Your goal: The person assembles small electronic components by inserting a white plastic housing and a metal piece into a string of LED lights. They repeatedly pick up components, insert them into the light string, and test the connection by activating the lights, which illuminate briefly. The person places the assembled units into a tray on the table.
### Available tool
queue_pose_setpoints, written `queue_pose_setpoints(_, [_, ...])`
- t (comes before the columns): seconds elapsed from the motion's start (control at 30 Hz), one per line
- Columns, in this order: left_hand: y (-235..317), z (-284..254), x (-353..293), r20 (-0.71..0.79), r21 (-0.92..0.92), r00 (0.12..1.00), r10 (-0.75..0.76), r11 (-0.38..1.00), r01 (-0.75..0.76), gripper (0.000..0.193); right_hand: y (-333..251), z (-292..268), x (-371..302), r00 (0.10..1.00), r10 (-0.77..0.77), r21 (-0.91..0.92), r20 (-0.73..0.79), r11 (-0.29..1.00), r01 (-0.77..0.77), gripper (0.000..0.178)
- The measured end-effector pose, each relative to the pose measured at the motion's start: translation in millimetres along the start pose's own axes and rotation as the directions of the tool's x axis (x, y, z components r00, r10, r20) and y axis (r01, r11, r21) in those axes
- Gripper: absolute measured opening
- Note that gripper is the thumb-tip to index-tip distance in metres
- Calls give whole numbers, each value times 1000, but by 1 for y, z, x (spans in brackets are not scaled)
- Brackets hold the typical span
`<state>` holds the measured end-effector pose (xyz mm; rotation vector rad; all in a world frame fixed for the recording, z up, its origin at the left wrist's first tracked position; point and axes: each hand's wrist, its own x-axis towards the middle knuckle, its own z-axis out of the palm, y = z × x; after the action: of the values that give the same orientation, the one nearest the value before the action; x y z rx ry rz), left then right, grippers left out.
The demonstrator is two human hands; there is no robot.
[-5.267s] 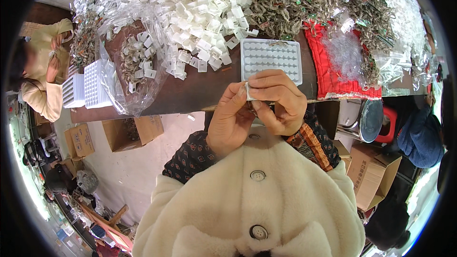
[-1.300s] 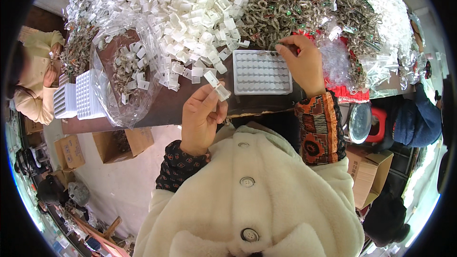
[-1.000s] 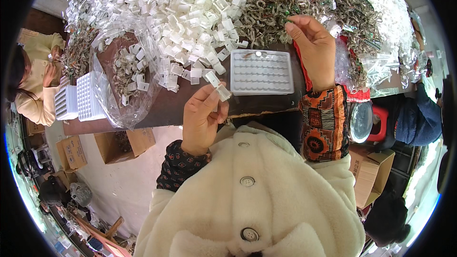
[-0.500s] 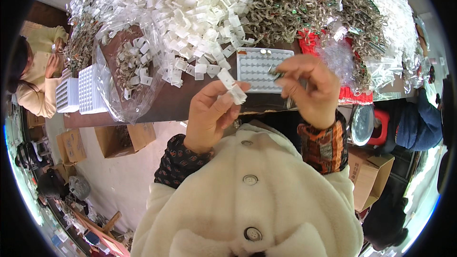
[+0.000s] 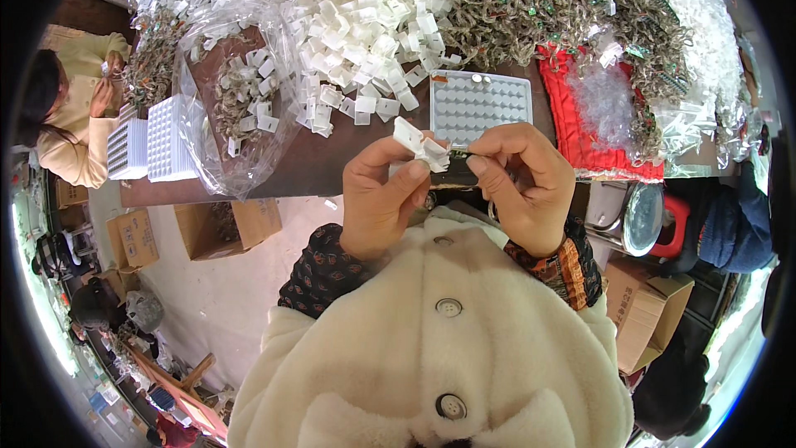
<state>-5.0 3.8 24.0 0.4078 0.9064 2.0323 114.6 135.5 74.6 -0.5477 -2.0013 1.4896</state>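
L hand (image 5: 380,195) pinches white plastic case (image 5: 412,139), long axis slanting down-right twd R hand (image 5: 535,187), which pinches small dark part (image 5: 462,154) just beside it; contact unclear.

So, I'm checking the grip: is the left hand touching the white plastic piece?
Touching: the head view shows the left hand pinching the white plastic piece, its thumb against it.

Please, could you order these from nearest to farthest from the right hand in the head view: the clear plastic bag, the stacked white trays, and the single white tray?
From the right hand:
1. Single white tray: just beyond the hand.
2. Clear plastic bag: well to the left.
3. Stacked white trays: farthest left, at the bag's left side.
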Motion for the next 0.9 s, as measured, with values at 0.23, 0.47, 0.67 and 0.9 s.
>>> queue_pose_setpoints(0.23, [-4, 3, -4, -65, 121, 992, 109, 988, -101, 27, -1, 10, -1, 999, 22, 127, 23, 992, -25, 13])
queue_pose_setpoints(0.47, [-4, 4, -4, -57, 133, 992, 115, 985, -107, 28, -1, 14, -6, 984, 173, 310, 52, 933, -181, 11])
queue_pose_setpoints(0.67, [-6, 0, -5, -22, 136, 989, 149, 980, -144, 26, -3, 16, -4, 981, 168, 379, 97, 905, -192, 10])
queue_pose_setpoints(0.9, [-12, -6, -3, -2, 102, 982, 188, 977, -187, 24, -10, 5, -5, 952, 233, 210, 200, 939, -274, 14])
